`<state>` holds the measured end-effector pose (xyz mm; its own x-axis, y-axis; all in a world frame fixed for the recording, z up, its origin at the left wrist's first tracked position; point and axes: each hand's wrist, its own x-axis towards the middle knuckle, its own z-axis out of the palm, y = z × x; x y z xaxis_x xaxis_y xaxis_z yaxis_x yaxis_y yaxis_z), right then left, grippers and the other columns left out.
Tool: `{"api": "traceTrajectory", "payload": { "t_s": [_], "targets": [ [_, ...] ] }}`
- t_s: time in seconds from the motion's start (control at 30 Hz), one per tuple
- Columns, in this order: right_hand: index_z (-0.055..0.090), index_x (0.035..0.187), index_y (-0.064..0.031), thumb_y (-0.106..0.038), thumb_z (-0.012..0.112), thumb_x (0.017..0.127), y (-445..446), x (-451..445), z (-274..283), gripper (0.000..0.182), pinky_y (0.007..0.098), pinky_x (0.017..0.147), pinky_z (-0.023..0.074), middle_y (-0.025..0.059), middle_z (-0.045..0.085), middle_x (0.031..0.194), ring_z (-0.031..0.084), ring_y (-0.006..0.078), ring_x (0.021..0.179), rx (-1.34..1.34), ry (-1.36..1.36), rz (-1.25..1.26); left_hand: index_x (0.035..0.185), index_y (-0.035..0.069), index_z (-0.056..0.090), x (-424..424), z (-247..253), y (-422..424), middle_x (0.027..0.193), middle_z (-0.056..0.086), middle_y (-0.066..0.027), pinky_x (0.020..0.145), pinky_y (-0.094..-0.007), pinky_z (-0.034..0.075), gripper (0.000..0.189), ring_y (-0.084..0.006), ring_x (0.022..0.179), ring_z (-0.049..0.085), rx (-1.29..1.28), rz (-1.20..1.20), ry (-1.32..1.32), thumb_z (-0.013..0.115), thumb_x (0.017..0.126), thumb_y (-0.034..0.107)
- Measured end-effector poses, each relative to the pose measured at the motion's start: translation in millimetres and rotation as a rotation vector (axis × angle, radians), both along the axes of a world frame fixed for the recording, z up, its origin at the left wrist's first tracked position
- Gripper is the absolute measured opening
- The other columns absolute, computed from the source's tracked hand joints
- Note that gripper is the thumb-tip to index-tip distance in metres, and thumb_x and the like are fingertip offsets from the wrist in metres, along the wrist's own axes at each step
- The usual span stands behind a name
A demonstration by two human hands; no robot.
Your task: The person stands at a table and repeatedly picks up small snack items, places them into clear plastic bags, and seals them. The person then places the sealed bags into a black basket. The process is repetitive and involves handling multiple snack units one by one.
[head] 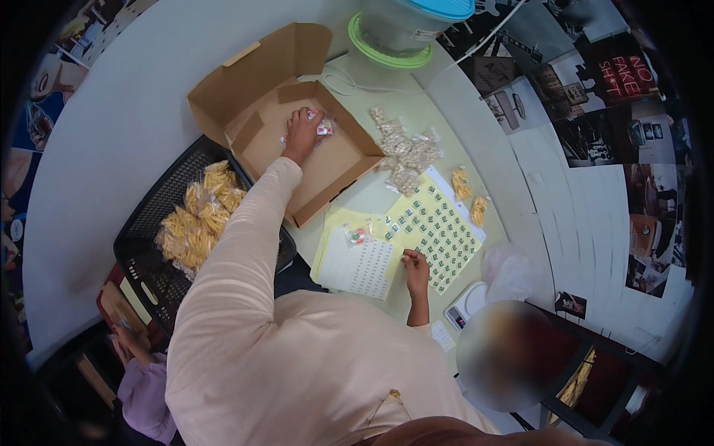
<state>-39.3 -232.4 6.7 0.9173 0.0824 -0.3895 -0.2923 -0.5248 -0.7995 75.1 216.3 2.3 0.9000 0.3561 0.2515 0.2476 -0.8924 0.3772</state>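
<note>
My left hand reaches into an open cardboard box and closes over small clear plastic packets with red and white contents. How many packets lie under the palm is hidden. Over the sticker sheets is my right hand, its thumb and fingertips together. Whether a sticker is between them is too small to tell. Beside it lie a white sheet with small printed labels and a yellow sheet with rows of green stickers. One clear packet with red and green contents rests on the white sheet's top edge.
Left of the box, a black plastic basket holds bags of yellow snack sticks. Bags of pale pieces and two small yellow snack bags lie right. A scale and lidded tub stand nearby. Another person's sleeve shows lower left.
</note>
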Motion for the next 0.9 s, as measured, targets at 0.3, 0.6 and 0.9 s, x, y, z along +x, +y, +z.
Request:
{"api": "traceTrajectory", "payload": {
  "t_s": [0.3, 0.6, 0.9],
  "targets": [
    [0.061, 0.105, -0.0002, -0.005, 0.058, 0.085, -9, -10, 11, 0.02, 0.0279, 0.076, 0.0477, 0.0088, 0.065, 0.094, 0.062, 0.0155, 0.08, -0.015, -0.027, -0.026, 0.107, 0.016, 0.06, 6, -7, 13, 0.098, 0.054, -0.0175, 0.078, -0.0376, 0.049, 0.038, -0.0318, 0.088, 0.058, -0.401, -0.013, -0.139, 0.07, 0.072, 0.004],
    [0.061, 0.105, 0.0014, -0.007, 0.058, 0.084, -28, -32, 6, 0.022, 0.0246, 0.074, 0.0454, 0.0061, 0.064, 0.093, 0.058, 0.0123, 0.079, -0.014, -0.053, -0.015, 0.117, 0.003, 0.052, -36, 27, 27, 0.104, 0.061, -0.0101, 0.073, -0.0318, 0.055, 0.032, -0.0196, 0.089, 0.063, -1.784, 0.202, -0.355, 0.059, 0.087, 0.007],
    [0.062, 0.106, -0.0007, -0.009, 0.058, 0.085, -10, -40, 14, 0.023, 0.0244, 0.074, 0.0443, 0.0044, 0.063, 0.092, 0.056, 0.0116, 0.08, 0.042, -0.09, 0.108, 0.11, 0.004, 0.055, -160, 94, 2, 0.1, 0.064, -0.0092, 0.079, -0.0357, 0.054, 0.026, -0.0206, 0.089, 0.064, -2.006, 0.11, -0.72, 0.061, 0.086, 0.011]
  ]
}}
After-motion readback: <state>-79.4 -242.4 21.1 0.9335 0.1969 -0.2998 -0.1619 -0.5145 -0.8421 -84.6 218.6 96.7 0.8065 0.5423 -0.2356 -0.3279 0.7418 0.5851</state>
